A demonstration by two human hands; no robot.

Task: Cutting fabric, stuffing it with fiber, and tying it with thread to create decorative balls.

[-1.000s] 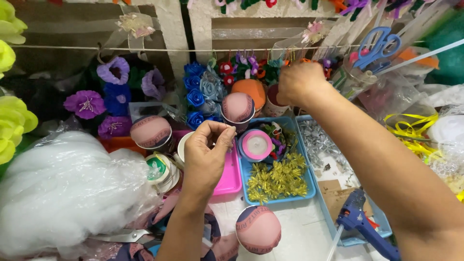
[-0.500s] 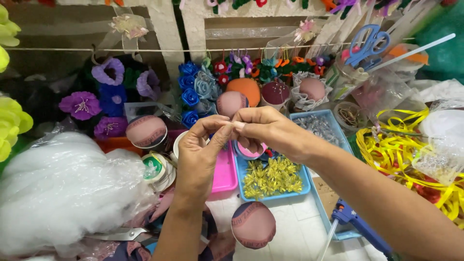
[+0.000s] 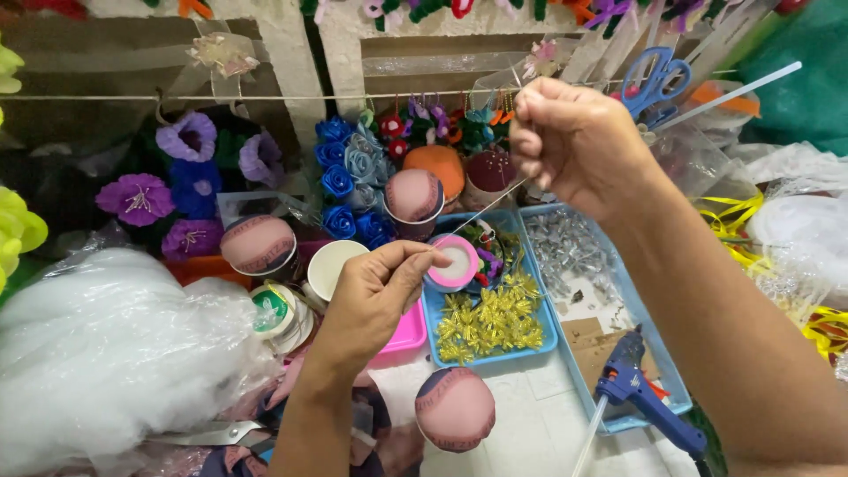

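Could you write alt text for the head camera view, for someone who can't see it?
A left hand and raised right hand stretch a thin thread taut above blue trays of craft trimmings, beside fabric flowers and a glue gun.

left hand pinched low, right hand raised, fisted.

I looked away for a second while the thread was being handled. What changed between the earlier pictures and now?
The right hand came down to meet the left hand, pinched the thread, then rose up and away, drawing it taut. The left hand kept its pinch in place. The trays and glue gun stayed put.
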